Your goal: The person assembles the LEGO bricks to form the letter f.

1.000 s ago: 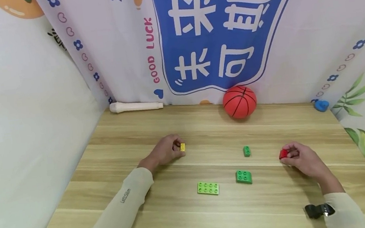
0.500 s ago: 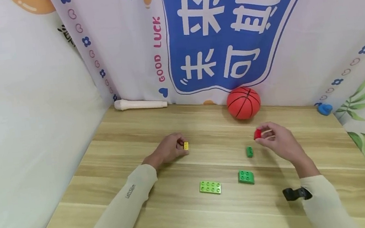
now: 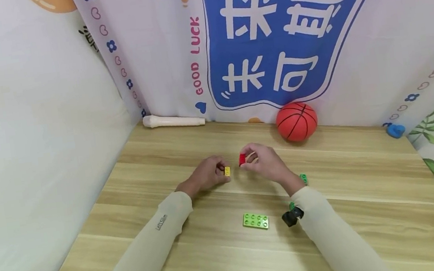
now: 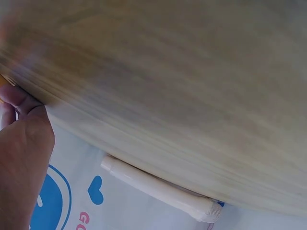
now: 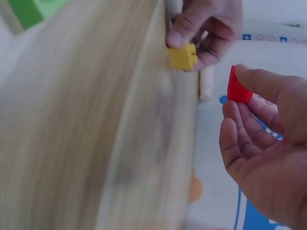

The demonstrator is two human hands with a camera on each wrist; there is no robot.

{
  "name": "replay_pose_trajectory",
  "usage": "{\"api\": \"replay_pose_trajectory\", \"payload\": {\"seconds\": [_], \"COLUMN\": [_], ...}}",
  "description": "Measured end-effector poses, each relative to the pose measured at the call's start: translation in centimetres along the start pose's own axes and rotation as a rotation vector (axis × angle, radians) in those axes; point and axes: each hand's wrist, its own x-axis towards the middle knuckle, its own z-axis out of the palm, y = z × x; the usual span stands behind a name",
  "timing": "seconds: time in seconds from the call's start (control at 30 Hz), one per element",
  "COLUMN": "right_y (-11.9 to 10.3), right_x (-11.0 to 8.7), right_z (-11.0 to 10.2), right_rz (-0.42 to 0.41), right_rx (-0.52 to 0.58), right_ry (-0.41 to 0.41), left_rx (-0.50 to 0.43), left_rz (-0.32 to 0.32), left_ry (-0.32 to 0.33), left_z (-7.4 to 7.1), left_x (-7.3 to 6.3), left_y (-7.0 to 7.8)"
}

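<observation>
Two hands pinch small bricks: left hand (image 3: pixel 205 176) a yellow brick (image 3: pixel 227 171) on the table (image 3: pixel 369 180); right hand (image 3: pixel 265 162) a red brick (image 3: pixel 242 159), raised, tilted.

- The left hand (image 3: pixel 205 176) rests on the tabletop (image 3: pixel 370 189), with the right hand (image 3: pixel 263 162) just to its right.
- A flat brick (image 3: pixel 255 220) lies nearer the person.
- A ball (image 3: pixel 296 121) and a tube (image 3: pixel 172 121) lie at the back edge, the tube to the left.

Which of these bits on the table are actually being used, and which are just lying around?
In use:
- small yellow plastic brick, pinched by the left hand
- small red plastic brick, pinched by the right hand

Lying about:
- flat light green studded plate
- small orange basketball
- white plastic tube
- blue clip
</observation>
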Motion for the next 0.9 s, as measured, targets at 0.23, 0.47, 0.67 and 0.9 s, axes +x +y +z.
{"api": "replay_pose_trajectory", "payload": {"seconds": [0.23,0.47,0.67,0.9], "right_y": [-0.2,-0.2,-0.6,-0.7], "right_x": [1.5,1.9,1.8,1.8], "right_z": [2.8,4.9,5.3,5.5], "right_rz": [0.018,0.049,0.032,0.035], "right_rx": [0.001,0.032,-0.009,-0.029], "right_ry": [-0.044,-0.048,-0.03,-0.033], "left_rx": [-0.025,-0.023,-0.021,-0.021], "left_rz": [-0.003,0.025,0.038,0.042], "left_ry": [-0.005,0.016,0.019,0.02], "left_z": [-0.1,0.0,0.0,0.1], "left_x": [0.0,0.0,-0.1,-0.2], "left_y": [0.2,0.0,0.1,-0.1]}}
